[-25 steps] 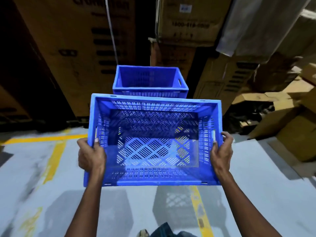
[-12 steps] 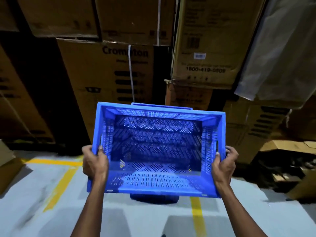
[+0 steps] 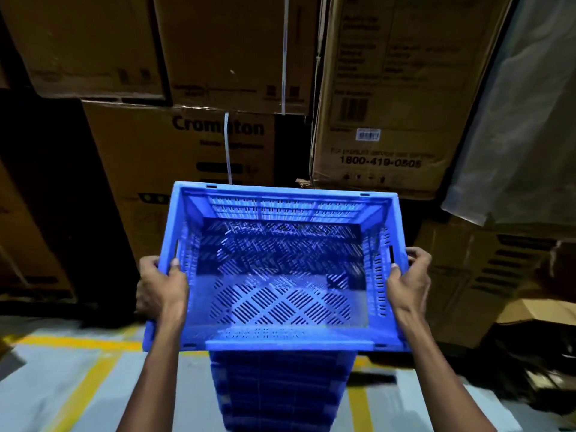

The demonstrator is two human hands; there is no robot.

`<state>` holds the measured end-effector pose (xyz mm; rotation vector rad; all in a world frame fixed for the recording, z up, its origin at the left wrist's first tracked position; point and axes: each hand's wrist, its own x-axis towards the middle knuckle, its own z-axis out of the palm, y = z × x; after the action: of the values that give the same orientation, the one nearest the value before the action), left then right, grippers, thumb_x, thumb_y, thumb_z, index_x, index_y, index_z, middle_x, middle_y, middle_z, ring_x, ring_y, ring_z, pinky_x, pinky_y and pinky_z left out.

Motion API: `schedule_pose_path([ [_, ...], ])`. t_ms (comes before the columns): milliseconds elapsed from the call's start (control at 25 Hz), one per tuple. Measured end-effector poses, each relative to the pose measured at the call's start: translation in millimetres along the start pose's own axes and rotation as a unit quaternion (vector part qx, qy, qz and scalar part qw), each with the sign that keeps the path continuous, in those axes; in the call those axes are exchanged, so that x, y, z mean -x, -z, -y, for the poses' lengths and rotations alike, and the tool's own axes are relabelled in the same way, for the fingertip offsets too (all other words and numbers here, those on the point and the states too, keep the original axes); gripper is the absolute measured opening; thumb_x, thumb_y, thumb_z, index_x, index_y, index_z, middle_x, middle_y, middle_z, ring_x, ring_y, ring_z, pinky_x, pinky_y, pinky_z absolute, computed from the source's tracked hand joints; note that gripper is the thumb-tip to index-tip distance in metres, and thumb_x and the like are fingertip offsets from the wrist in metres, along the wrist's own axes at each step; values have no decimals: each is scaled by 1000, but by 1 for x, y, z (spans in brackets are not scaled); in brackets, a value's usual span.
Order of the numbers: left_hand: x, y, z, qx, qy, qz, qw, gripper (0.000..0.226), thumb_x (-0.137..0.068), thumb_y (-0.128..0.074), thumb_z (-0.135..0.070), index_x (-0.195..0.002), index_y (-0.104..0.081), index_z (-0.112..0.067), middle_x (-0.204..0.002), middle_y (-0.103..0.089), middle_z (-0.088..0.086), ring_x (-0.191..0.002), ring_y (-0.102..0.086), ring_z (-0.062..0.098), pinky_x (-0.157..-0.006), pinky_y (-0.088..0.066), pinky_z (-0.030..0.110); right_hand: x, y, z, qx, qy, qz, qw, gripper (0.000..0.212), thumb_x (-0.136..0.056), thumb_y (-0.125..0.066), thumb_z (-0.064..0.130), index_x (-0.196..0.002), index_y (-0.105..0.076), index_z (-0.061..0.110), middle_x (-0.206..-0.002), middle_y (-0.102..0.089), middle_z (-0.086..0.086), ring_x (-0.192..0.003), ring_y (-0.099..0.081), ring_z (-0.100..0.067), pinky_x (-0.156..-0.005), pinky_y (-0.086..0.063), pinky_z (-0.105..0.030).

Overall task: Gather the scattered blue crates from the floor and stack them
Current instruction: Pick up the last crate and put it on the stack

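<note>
We hold a blue crate [image 3: 280,269] above the stack of crates [image 3: 280,391].

Our left hand [image 3: 162,285] grips the left rim, fingers curled round it; our right hand [image 3: 408,282] grips the right rim the same way. The stack stands near us on the floor [image 3: 62,385], cardboard boxes [image 3: 383,88] far behind.

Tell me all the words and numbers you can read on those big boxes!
"Crompton": on the brown cardboard box behind the blue plastic crate; a white strap crosses the middle letters.
"1800-419-0505": on the tall cardboard box to the right.
Its barcode sticker and other print: too blurred to read.
</note>
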<state>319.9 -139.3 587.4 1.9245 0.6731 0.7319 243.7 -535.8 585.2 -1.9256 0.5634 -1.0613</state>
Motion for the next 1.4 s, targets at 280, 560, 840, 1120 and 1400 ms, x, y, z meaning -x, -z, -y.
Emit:
schedule_pose_path([
  [280,-92,-86,-48,-62,-56,97,992,29,-85,-68,-29,-109,-64,-14,-110,-68,25,-104,-64,45,-87,-49,47,-83,-50,21,126,-24,34,991,42,-80,-55,3,-118,-46,20,-108,-67,-19,-96,-64,-40,-76,-47,-39],
  [560,-158,-168,-88,-148,-61,197,967,36,-89,-64,-31,-110,-67,-3,-116,-67,25,-108,-63,43,-89,-50,45,-141,-109,18,224,-133,105,960,40,-79,-56,9,-115,-46,21,-115,-62,-19,-103,-62,-38,-78,-43,-36],
  [840,-166,-200,-104,-165,-38,227,959,23,-90,-56,-20,-94,-67,-1,-100,-70,20,-92,-66,40,-82,-56,46,-179,-143,9,232,-174,134,948,32,-77,-57,10,-105,-52,25,-106,-66,-16,-93,-65,-33,-75,-50,-35],
  [1120,-159,-207,-109,-178,-37,228,956,22,-93,-55,-22,-91,-64,-3,-92,-69,16,-83,-66,36,-77,-58,45,-192,-145,4,252,-171,165,938,26,-79,-53,12,-101,-52,26,-108,-63,-15,-94,-64,-36,-84,-54,-40],
  [1400,-141,-203,-102,-268,-89,195,939,42,-95,-56,-35,-121,-54,-2,-120,-64,21,-113,-58,40,-90,-45,46,-186,-148,-7,366,-121,223,895,34,-85,-57,32,-118,-47,28,-109,-64,-11,-98,-63,-33,-87,-52,-42],
])
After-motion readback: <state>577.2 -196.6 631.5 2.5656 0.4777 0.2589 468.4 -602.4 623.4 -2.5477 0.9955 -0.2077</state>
